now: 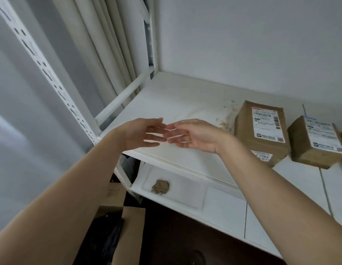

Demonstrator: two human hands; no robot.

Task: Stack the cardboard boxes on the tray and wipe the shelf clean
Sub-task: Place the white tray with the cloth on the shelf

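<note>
Both hands are up over the front edge of the white shelf [177, 96], holding nothing: the left hand [141, 133] and right hand [193, 135] have loose, spread fingers, palms turned toward each other, fingertips nearly touching in the middle. The cardboard boxes sit off to the right. The nearer box [262, 131] stands with its long axis running from the wall toward the front edge, label side up, and it looks like it's resting on another labelled box under it, though that part is blurry. The second box [315, 142] is just beside it, tilted, label up too. There are brownish crumbs and smears [223, 119] left of the boxes. The whole left half of the shelf is bare. On the lower shelf a white tray [177, 188] holds a crumpled tan cloth [160, 187].
</note>
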